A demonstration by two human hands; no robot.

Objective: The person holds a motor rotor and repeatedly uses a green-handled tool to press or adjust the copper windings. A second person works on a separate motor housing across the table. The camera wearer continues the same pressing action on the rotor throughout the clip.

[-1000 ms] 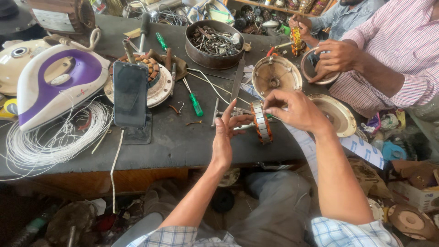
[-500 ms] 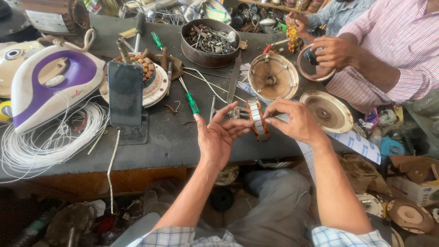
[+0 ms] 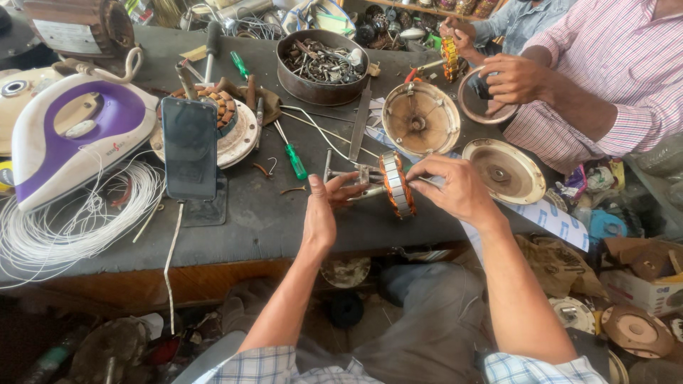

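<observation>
While it stands on edge at the centre of the frame, just above the near rim of the dark workbench, a copper-wound motor core is gripped by the right hand, whose fingers curl over its top and right side. The left hand is open beside it, palm turned inward, fingertips reaching toward a small metal puller that touches the core's left face. Just left of these lies a green-handled screwdriver. Above the core rests a round metal cover, and to its right a flatter round plate. Farther up, a round tin of scrap screws sits at the upper middle. Leftward, a black phone leans upright against another wound core on a plate. At the left edge lie a purple and white iron and a loose coil of white wire. In the upper right, another person's hand holds a round part.
</observation>
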